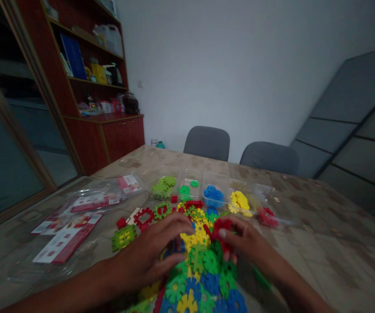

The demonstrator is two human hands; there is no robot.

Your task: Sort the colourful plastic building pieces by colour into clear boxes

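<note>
Loose notched plastic building discs in green, blue and yellow spread in a heap in front of me. Over the left side of the heap is my left hand, its fingers apart and curved, with nothing visibly held. My right hand pinches a red plastic building piece above the right side of the heap. Its exact shape is partly hidden by my fingers. Beyond my left hand lie a red gear-shaped ring and a green square toothed piece with a yellow centre.
Clear plastic boxes stand across the table, with light green discs, blue discs, yellow discs and red pieces. Clear packaging with printed cards lies at left. Two grey chairs stand at the far edge.
</note>
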